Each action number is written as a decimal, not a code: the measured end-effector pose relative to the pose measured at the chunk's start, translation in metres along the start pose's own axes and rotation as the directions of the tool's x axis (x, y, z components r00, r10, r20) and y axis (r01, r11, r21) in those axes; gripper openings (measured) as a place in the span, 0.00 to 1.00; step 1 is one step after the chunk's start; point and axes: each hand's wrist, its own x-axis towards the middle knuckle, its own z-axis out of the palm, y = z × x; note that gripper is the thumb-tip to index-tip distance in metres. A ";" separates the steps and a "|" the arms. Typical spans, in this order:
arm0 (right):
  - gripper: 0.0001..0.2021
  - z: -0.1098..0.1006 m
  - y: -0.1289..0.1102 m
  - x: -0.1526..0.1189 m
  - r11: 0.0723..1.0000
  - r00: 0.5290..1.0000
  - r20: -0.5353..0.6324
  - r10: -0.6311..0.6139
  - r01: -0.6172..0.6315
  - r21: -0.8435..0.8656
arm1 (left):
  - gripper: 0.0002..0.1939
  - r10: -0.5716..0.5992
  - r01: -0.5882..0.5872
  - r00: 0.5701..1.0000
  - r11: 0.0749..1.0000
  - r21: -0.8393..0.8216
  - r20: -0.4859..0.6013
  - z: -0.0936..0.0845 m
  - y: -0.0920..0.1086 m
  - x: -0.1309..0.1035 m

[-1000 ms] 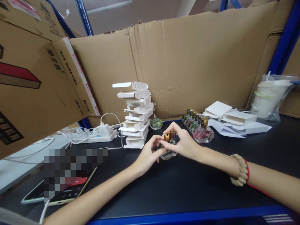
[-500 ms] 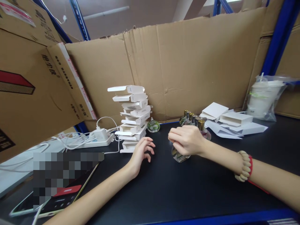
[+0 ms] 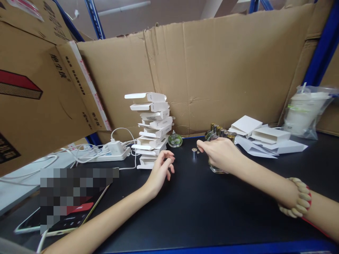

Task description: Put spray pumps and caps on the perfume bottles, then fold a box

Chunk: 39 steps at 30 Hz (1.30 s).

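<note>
My right hand (image 3: pixel 225 154) is closed over a clear glass perfume bottle (image 3: pixel 217 170). Only the bottle's base shows below the hand; its upper part is hidden. Left of the right fingertips a silver cap (image 3: pixel 194 153) stands upright on the black table (image 3: pixel 185 211), with a tiny pale piece (image 3: pixel 198 152) beside it. My left hand (image 3: pixel 161 170) hovers low or rests in front of the stacked white boxes (image 3: pixel 155 132), fingers loosely bent and apart, nothing in them. Behind it stands a capless green perfume bottle (image 3: pixel 175 139).
Several capped bottles (image 3: pixel 214 128) stand in a row behind my right hand. Flattened white cartons (image 3: pixel 270 139) and a bagged cup (image 3: pixel 300 111) are at the right. A power strip (image 3: pixel 113 153) with cables and a phone (image 3: pixel 76 218) lie left. A cardboard wall (image 3: pixel 233 70) closes the back.
My right hand and the bottle have shifted right. The silver cap and tiny piece now show on the table. My left hand's fingers have curled slightly more; the view has shifted a little.
</note>
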 end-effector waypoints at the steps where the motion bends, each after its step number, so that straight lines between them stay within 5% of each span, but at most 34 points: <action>1: 0.13 0.001 -0.001 -0.001 1.000 1.000 -0.016 -0.006 0.006 -0.006 | 0.15 0.001 -0.001 1.000 1.000 0.003 -0.005 0.000 0.000 0.000; 5: 0.07 0.012 -0.009 -0.004 0.991 0.982 -0.138 -0.127 0.130 0.010 | 0.16 0.004 -0.004 1.000 1.000 0.017 -0.006 0.000 0.000 -0.001; 8: 0.05 0.021 -0.019 -0.005 0.979 0.975 -0.095 -0.200 0.203 0.033 | 0.16 0.004 -0.004 1.000 1.000 0.025 0.006 0.000 0.000 -0.001; 15: 0.11 0.026 -0.023 -0.005 0.997 0.990 0.122 -0.076 0.073 0.028 | 0.15 0.016 -0.016 1.000 1.000 0.024 0.020 -0.001 -0.002 0.000; 25: 0.14 0.025 -0.019 -0.005 0.999 0.995 0.088 0.053 -0.053 -0.004 | 0.09 0.002 -0.002 1.000 1.000 -0.007 0.030 0.002 0.001 -0.001; 34: 0.12 0.020 -0.021 0.000 0.990 0.968 0.212 0.135 -0.124 -0.066 | 0.04 0.035 -0.035 0.997 0.999 0.007 0.073 0.000 -0.002 -0.003; 39: 0.14 0.020 -0.023 0.000 0.976 0.967 0.151 0.206 -0.192 -0.104 | 0.04 0.051 -0.053 0.994 0.998 0.021 0.101 -0.001 -0.003 -0.003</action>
